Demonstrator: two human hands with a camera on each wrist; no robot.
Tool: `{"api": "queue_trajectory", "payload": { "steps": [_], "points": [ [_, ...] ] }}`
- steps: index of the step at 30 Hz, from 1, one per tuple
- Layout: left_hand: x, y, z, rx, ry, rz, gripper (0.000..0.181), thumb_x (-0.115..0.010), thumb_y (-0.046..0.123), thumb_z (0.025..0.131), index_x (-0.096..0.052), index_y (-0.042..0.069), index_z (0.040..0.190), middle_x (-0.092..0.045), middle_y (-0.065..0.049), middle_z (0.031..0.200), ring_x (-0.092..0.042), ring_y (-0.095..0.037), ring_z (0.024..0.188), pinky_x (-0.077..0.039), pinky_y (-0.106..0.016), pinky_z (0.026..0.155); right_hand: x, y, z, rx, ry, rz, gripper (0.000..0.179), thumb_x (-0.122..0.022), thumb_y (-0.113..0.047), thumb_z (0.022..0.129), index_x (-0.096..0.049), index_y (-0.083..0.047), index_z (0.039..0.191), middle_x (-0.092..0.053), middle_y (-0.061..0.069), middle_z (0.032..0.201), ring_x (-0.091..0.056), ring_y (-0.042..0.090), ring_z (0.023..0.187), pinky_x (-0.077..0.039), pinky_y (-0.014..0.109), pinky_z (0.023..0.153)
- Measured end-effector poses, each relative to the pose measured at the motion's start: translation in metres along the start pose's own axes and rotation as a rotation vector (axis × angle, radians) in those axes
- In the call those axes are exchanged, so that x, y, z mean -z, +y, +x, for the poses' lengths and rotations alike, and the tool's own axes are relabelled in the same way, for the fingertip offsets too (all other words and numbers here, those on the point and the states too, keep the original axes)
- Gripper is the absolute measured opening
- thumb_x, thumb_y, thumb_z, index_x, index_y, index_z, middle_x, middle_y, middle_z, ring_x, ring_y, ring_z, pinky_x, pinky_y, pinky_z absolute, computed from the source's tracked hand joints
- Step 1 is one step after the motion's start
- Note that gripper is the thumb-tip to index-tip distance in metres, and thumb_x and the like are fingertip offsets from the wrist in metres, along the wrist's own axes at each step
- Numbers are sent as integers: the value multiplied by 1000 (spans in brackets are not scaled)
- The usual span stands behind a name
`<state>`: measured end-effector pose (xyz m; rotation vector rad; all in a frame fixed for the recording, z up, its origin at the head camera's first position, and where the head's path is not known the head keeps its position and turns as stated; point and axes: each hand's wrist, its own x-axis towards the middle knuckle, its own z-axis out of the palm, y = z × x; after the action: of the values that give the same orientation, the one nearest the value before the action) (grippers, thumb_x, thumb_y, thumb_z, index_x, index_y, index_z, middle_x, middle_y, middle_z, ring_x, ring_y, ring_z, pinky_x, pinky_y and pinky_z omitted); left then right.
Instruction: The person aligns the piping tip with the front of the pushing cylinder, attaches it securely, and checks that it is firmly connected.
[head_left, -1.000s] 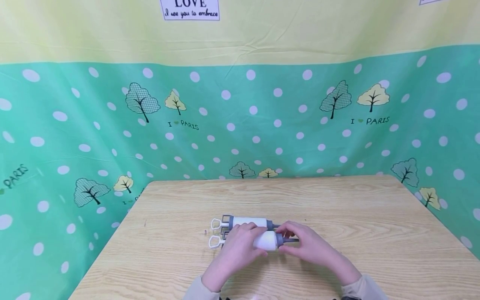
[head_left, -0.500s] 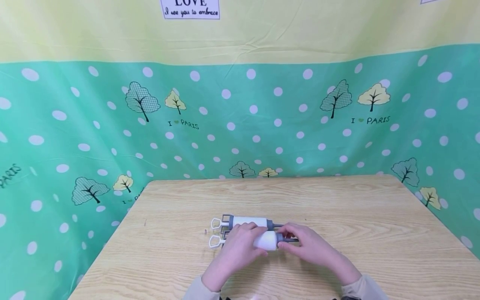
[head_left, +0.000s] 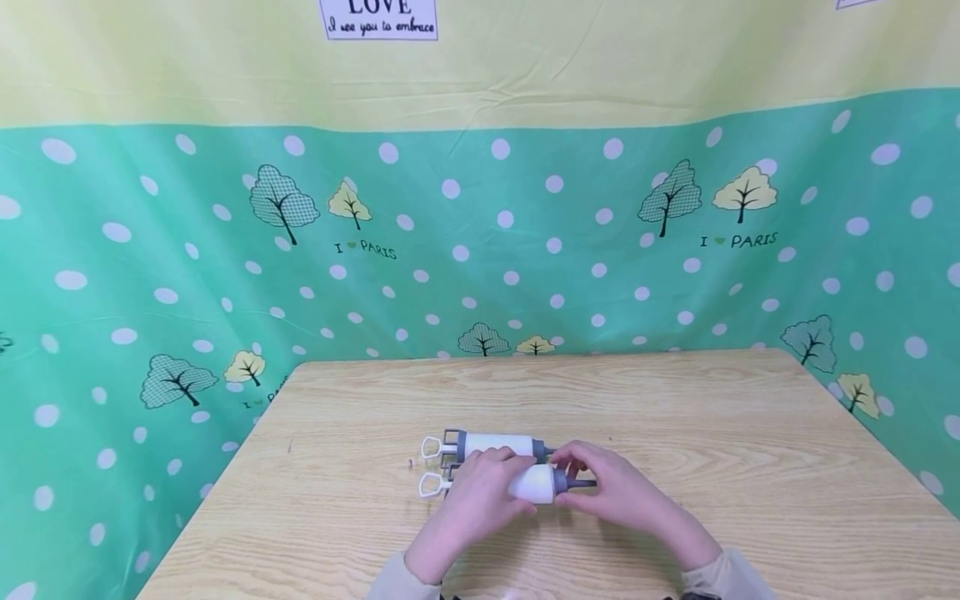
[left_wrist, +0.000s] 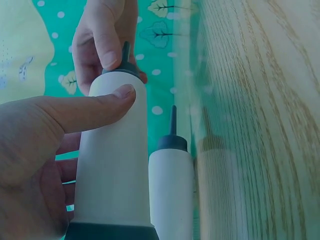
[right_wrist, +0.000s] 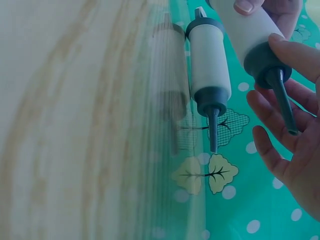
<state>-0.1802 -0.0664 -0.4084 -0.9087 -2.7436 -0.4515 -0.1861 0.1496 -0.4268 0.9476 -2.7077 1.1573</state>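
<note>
A white syringe-like dispenser (head_left: 534, 485) with a grey nozzle cap and a loop handle lies sideways across both hands. My left hand (head_left: 483, 492) grips its barrel, thumb (left_wrist: 107, 106) along the near side and fingers behind. At the nozzle end, my right hand (head_left: 615, 492) pinches the grey cap (right_wrist: 265, 62) between thumb and fingers; the thin spout points past the palm. A second dispenser of the same kind (head_left: 498, 444) lies on the table just behind, parallel to the first. The left hand hides part of the held barrel.
The wood-grain table (head_left: 360, 533) reaches back to a green and yellow printed cloth (head_left: 420, 225), which also hangs along both sides. Left of the handles lies a tiny dark speck (head_left: 410, 463).
Both hands and both dispensers stay almost where they were, with the held one barely shifted. At the far left, the hanging cloth has drifted and its lettering has slid out of view.
</note>
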Motion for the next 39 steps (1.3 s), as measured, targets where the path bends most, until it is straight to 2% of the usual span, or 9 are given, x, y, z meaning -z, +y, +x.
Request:
{"api": "queue_trajectory", "payload": {
  "steps": [14, 21, 27, 34, 39],
  "points": [
    [2, 1, 0, -11, 6, 11, 51, -78, 37, 65, -65, 16, 110, -66, 2, 97, -59, -11, 84, -42, -27, 73, 0, -3, 1, -58, -47, 38, 28, -52, -41, 89, -56, -20, 109, -59, -13, 94, -54, 2, 86, -50, 24, 75],
    [1, 1, 0, -1, 6, 6, 51, -78, 37, 65, -65, 16, 110, -66, 2, 96, -58, -10, 83, -42, -28, 73, 1, -2, 0, -46, -41, 44, 33, -57, -43, 85, -55, -21, 110, -59, -12, 98, -55, 4, 88, -50, 24, 73],
    [1, 0, 0, 4, 0, 3, 52, -79, 38, 64, -65, 16, 110, -66, 2, 96, -59, -10, 83, -42, -27, 73, 1, -1, 0, -16, -21, 1, 38, -64, -45, 79, -55, -23, 109, -59, -15, 97, -54, 2, 85, -48, 24, 73],
    [0, 0, 0, 2, 6, 2, 53, -79, 38, 64, -65, 16, 110, -66, 2, 97, -59, -11, 84, -43, -28, 74, 0, 0, -1, 0, -5, -35, 34, -61, -44, 82, -56, -22, 108, -59, -15, 99, -55, 3, 88, -49, 26, 76],
    [2, 0, 0, -6, 13, 10, 53, -78, 38, 64, -65, 16, 110, -66, 2, 97, -59, -10, 84, -42, -27, 73, 0, -1, -1, -39, -28, -35, 34, -56, -46, 85, -57, -22, 109, -60, -13, 101, -56, 4, 92, -49, 26, 77]
  ]
}}
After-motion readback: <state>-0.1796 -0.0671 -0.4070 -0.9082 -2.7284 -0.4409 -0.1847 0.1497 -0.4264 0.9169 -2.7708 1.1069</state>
